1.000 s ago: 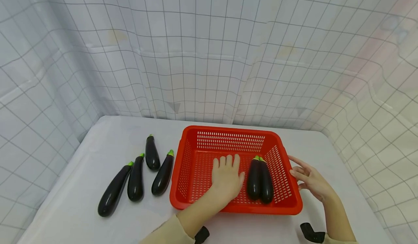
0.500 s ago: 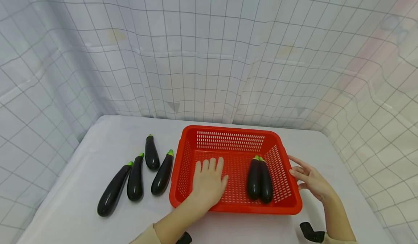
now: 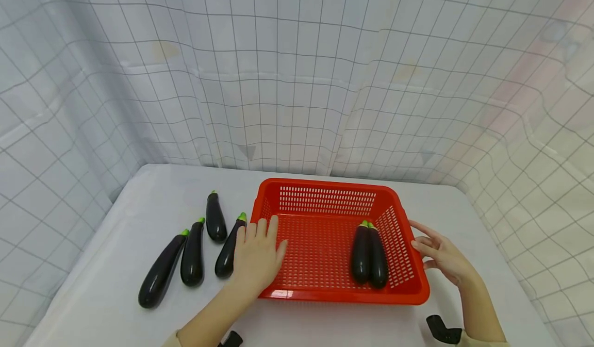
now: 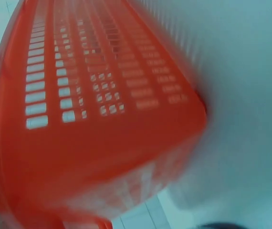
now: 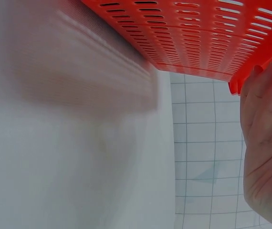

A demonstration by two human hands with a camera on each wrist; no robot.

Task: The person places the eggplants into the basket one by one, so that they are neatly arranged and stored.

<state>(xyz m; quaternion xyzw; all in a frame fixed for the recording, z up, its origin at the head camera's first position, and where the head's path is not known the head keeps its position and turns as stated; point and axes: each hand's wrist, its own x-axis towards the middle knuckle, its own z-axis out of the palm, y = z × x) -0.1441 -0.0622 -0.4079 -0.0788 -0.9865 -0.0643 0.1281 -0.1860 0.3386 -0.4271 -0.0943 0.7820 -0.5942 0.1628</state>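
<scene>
A red perforated basket point(image 3: 320, 298) stands on the table, with two dark eggplants point(image 3: 369, 257) side by side at its right end. My left hand point(image 3: 257, 257) is over the basket's left rim, palm down with straight fingers and nothing in its grasp. In the head view it overlaps part of an eggplant point(image 3: 225, 262) lying just outside that rim. The left wrist view is blurred and shows the basket's side wall point(image 4: 98, 143). At the basket's right end, my right hand point(image 3: 443, 259) has loosely bent fingers point(image 5: 259, 102) touching the rim.
Left of the basket, on the white tabletop point(image 3: 111, 254), lie a small eggplant point(image 3: 216, 220), another eggplant point(image 3: 192, 259) and a longer eggplant point(image 3: 160, 277). A white gridded curtain point(image 3: 297, 79) hangs behind the table and along both sides.
My left hand has moved left across the basket, from its middle to the left rim, with fingers straight throughout. The right hand, basket and eggplants have stayed in place.
</scene>
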